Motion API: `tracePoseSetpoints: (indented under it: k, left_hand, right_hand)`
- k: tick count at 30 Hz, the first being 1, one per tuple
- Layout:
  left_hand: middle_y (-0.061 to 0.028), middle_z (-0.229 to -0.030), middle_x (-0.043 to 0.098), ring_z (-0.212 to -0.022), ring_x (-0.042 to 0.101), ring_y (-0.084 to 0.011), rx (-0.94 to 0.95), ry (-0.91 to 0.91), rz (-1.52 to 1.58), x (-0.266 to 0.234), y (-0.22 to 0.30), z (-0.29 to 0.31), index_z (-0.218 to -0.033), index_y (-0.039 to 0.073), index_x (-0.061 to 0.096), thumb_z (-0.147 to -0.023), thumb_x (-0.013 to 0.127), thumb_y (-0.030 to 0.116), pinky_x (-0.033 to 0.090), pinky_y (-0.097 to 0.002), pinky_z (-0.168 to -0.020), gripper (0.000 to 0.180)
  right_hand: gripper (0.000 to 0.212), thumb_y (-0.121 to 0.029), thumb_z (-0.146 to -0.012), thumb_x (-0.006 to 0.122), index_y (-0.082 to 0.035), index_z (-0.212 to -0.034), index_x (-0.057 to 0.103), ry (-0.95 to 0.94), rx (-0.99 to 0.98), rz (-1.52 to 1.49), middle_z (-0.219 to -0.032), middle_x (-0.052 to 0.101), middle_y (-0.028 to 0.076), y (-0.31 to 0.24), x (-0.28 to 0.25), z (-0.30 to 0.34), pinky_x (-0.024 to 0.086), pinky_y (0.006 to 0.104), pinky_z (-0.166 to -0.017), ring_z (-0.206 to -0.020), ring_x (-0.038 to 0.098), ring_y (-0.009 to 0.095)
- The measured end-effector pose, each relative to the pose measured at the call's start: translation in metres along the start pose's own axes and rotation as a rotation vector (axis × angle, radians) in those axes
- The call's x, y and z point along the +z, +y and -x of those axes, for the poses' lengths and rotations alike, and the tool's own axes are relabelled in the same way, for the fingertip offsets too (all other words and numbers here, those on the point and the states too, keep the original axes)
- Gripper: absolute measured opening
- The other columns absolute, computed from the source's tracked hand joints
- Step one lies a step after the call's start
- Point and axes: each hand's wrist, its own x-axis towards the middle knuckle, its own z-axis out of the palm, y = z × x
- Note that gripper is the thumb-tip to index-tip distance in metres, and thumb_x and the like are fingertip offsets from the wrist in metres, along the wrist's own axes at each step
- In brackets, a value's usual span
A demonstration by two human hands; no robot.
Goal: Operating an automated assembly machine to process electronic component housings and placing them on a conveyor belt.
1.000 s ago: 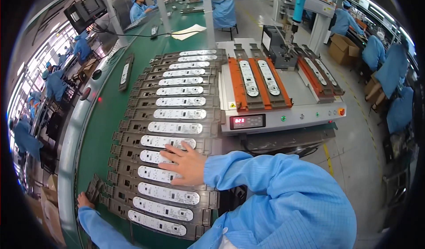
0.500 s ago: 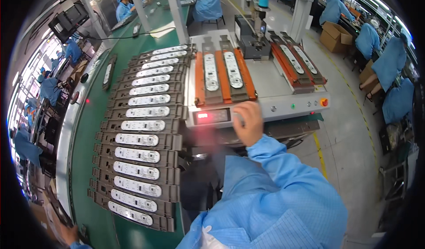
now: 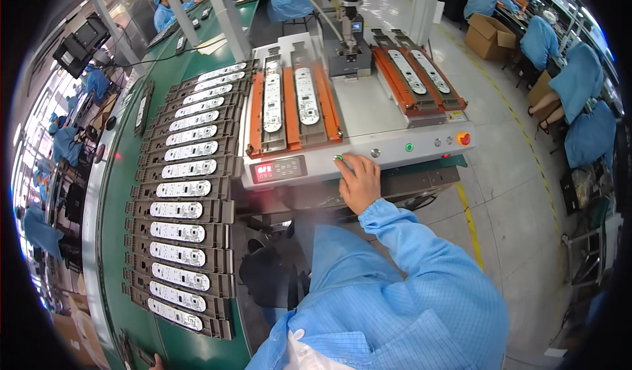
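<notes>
My right hand [image 3: 359,182] reaches to the front panel of a white benchtop machine [image 3: 359,142]. Its index fingertip rests at a green push button [image 3: 338,158]; the hand holds nothing and its fingers are stretched out. Of my left hand [image 3: 157,362], only a bit of a finger shows at the lower edge, beside a dark carrier [image 3: 142,353]; its grip is hidden. On the machine, a left orange fixture [image 3: 327,110] and a right orange fixture [image 3: 388,75] each bear two long white circuit boards, such as this board [image 3: 306,99], in grey-brown carriers.
A row of carriers with white boards [image 3: 178,232] lies on the green conveyor [image 3: 108,264] to my left. A red display [image 3: 264,170] is lit. At the panel's right end sits a red knob [image 3: 464,138]. A black stool [image 3: 266,274] stands below. Co-workers in blue sit around.
My right hand has come down onto the green button. My left hand has mostly left the picture at the lower edge. The view has shifted, so the machine appears further left.
</notes>
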Motion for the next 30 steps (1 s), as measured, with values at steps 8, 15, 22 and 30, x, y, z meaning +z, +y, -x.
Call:
tracePoseSetpoints:
  k: [8,15,22,30]
  left_hand:
    - [-0.0148,-0.15,0.036,-0.138,0.033,-0.0256,-0.379,-0.095,-0.051,-0.044,0.126,-0.092,-0.148,0.002,0.03,-0.09,0.066,0.031,0.031,-0.039,-0.111,0.074]
    - [-0.0202,-0.146,0.036,-0.135,0.035,-0.0333,0.243,-0.104,0.043,-0.032,0.295,-0.18,-0.144,0.002,0.036,-0.077,0.068,0.016,0.028,-0.0394,-0.112,0.075]
    - [-0.0229,-0.149,0.03,-0.136,0.03,-0.0394,0.43,-0.138,-0.045,0.065,0.368,-0.228,-0.143,0.01,0.04,-0.089,0.061,0.021,0.025,-0.045,-0.113,0.059]
    - [-0.0248,-0.15,0.03,-0.138,0.029,-0.0437,0.365,-0.219,-0.056,0.114,0.367,-0.165,-0.147,0.02,0.036,-0.091,0.056,0.048,0.028,-0.0513,-0.111,0.066]
  right_hand:
    - [0.051,-0.01,-0.074,0.065,-0.007,-0.124,0.056,0.036,0.142,-0.209,-0.126,0.052,0.012,-0.005,-0.014,0.027,0.037,0.045,-0.099,-0.115,0.047,0.033]
    - [0.049,-0.006,-0.074,0.065,-0.007,-0.123,0.058,0.101,0.228,-0.38,-0.122,0.054,0.014,-0.011,0.003,0.029,0.042,0.0442,-0.096,-0.111,0.049,0.036]
    - [0.045,-0.001,-0.074,0.065,-0.005,-0.119,0.06,0.038,0.179,-0.541,-0.12,0.055,0.014,-0.03,0.003,0.032,0.045,0.0405,-0.096,-0.111,0.053,0.034]
    - [0.04,-0.002,-0.076,0.061,-0.006,-0.116,0.062,-0.216,0.122,-0.613,-0.121,0.056,0.016,-0.009,-0.016,0.076,0.045,0.0398,-0.097,-0.112,0.055,0.034]
